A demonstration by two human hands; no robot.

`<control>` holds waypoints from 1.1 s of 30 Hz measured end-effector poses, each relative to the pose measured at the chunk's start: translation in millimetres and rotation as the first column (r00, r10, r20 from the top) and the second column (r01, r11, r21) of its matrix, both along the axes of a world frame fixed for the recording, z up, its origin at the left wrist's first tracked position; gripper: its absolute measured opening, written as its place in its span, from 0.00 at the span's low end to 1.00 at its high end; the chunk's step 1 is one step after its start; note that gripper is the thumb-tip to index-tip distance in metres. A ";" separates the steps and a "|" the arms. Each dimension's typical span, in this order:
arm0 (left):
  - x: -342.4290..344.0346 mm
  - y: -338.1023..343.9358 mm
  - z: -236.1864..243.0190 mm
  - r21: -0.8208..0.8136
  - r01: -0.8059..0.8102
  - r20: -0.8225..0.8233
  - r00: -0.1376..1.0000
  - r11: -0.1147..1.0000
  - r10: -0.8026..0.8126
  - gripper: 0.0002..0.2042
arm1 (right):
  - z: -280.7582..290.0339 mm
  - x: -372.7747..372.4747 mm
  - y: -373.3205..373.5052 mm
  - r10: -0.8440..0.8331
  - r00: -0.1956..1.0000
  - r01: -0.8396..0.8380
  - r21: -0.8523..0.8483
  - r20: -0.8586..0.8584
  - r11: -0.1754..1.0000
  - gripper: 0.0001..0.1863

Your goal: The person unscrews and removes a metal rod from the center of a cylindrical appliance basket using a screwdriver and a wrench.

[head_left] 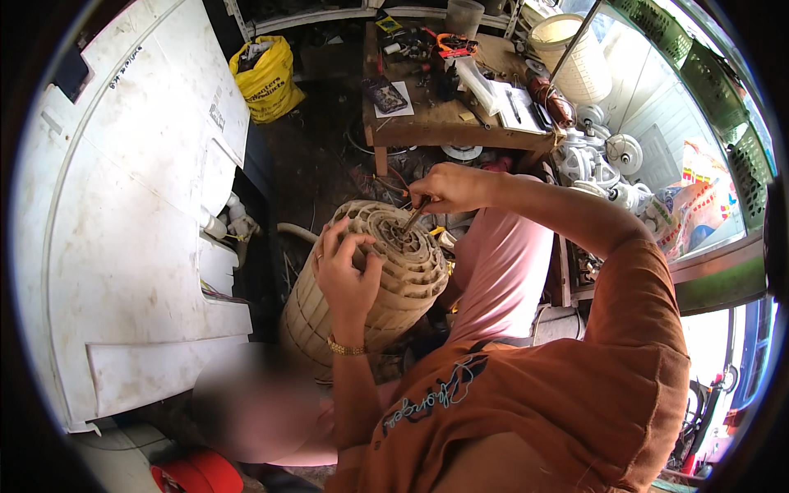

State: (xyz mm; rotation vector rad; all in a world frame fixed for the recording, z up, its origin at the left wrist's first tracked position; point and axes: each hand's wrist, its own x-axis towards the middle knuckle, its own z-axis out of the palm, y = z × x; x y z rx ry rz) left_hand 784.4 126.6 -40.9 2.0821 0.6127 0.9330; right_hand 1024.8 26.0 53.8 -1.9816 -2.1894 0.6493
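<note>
A ribbed, off-white plastic drum (362, 308), stained brown, stands between my knees with its ringed end (407, 234) facing up. My left hand (349, 275) rests on the rim of that end, fingers spread and slightly bent, steadying against the ribs. Over the drum's hub, my right hand (448, 191) is closed around a slim metal tool (417, 214). The tool slants down, its lower end at the centre of the hub. My fingers cover its upper part, so its exact kind does not show.
A large white appliance panel (148, 205) fills the left side. Ahead stands a wooden workbench (444, 130) with tools and papers. White pulley-like wheels (592, 160) are heaped at the right, below a cream basket (571, 57). A yellow bag (267, 80) sits behind; a red round object (197, 472) lies near.
</note>
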 end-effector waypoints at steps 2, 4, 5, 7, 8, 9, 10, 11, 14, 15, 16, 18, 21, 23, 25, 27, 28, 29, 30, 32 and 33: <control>-2.1 0.6 -1.2 -0.003 -0.001 0.007 1.000 1.000 0.001 0.08 | -12.6 6.5 0.5 0.156 0.988 -0.155 0.150 0.009 0.976 0.10; -4.7 -0.5 0.6 -0.008 -0.006 0.002 1.000 1.000 0.006 0.08 | -16.0 3.0 3.3 0.174 0.973 -0.191 0.101 0.151 0.977 0.09; -4.0 -0.8 3.4 -0.009 -0.002 -0.001 1.000 1.000 0.002 0.08 | -17.3 1.5 4.2 0.185 0.958 -0.205 0.075 0.221 0.976 0.09; -4.6 -0.3 5.8 -0.005 -0.002 -0.012 1.000 1.000 0.002 0.08 | -15.8 6.2 9.0 0.265 0.919 -0.291 0.049 0.291 0.955 0.09; -5.2 -0.5 5.8 -0.007 -0.007 -0.020 1.000 1.000 0.007 0.07 | -15.4 7.7 10.3 0.303 0.896 -0.331 0.034 0.325 0.943 0.09; -4.0 0.6 6.1 -0.007 -0.014 -0.021 1.000 1.000 0.014 0.07 | -12.9 7.8 12.6 0.296 0.906 -0.324 0.042 0.303 0.945 0.08; -3.9 1.8 5.5 -0.004 -0.020 -0.021 1.000 1.000 0.020 0.07 | -10.1 7.4 15.2 0.289 0.915 -0.315 0.050 0.281 0.948 0.08; -4.5 2.9 4.1 0.000 -0.027 -0.021 0.999 1.000 0.027 0.07 | -8.1 7.4 17.2 0.282 0.924 -0.307 0.058 0.258 0.950 0.07; -0.7 5.4 0.7 0.007 -0.017 0.003 1.000 1.000 0.017 0.07 | -16.0 15.2 16.1 0.046 0.980 -0.040 0.034 -0.195 0.999 0.07; -0.8 6.6 0.5 0.012 -0.012 0.009 1.000 1.000 0.012 0.07 | -21.2 16.7 15.9 0.011 0.966 0.002 0.052 -0.259 0.999 0.06; -1.3 6.6 0.9 0.009 -0.013 0.002 1.000 1.000 0.013 0.07 | -26.1 18.1 14.4 -0.022 0.947 0.046 0.067 -0.321 0.997 0.06; -2.3 5.5 1.7 0.001 -0.019 -0.010 1.000 1.000 0.019 0.07 | -25.7 16.2 11.8 -0.046 0.942 0.087 0.108 -0.333 0.990 0.07; -3.8 6.9 2.4 0.010 -0.025 0.001 1.000 1.000 0.025 0.07 | -14.0 8.6 8.0 -0.047 0.969 0.088 0.163 -0.244 0.983 0.08; -2.2 6.8 0.8 0.011 -0.017 0.010 1.000 1.000 0.017 0.07 | -12.7 10.0 4.5 -0.073 0.960 0.119 0.157 -0.271 0.980 0.08; -1.3 6.6 0.6 0.010 -0.013 0.010 1.000 1.000 0.013 0.07 | -16.0 16.1 3.0 0.024 0.967 0.018 0.161 -0.255 0.987 0.08; -1.9 6.5 1.1 0.011 -0.010 -0.002 1.000 1.000 0.010 0.07 | -16.9 17.4 4.0 0.045 0.957 -0.005 0.138 -0.285 0.990 0.08; -2.8 6.7 0.9 0.012 -0.012 -0.001 1.000 1.000 0.012 0.07 | -15.5 16.3 5.3 0.016 0.947 0.022 0.113 -0.322 0.993 0.08; -3.7 6.8 0.7 0.013 -0.014 -0.001 1.000 1.000 0.014 0.07 | -14.9 15.2 6.9 -0.013 0.934 0.047 0.086 -0.358 0.995 0.08; -4.0 6.5 0.7 0.014 -0.012 0.001 1.000 1.000 0.012 0.07 | -16.5 15.6 7.8 -0.045 0.938 0.072 0.065 -0.343 0.995 0.09; -3.3 5.6 3.0 0.015 -0.008 0.000 1.000 1.000 0.008 0.07 | -20.4 18.4 11.4 -0.109 0.944 0.122 0.023 -0.311 0.992 0.11; -3.0 5.6 4.2 0.017 -0.007 -0.001 1.000 1.000 0.007 0.07 | -19.1 19.9 14.0 -0.103 0.956 0.104 -0.011 -0.275 0.995 0.12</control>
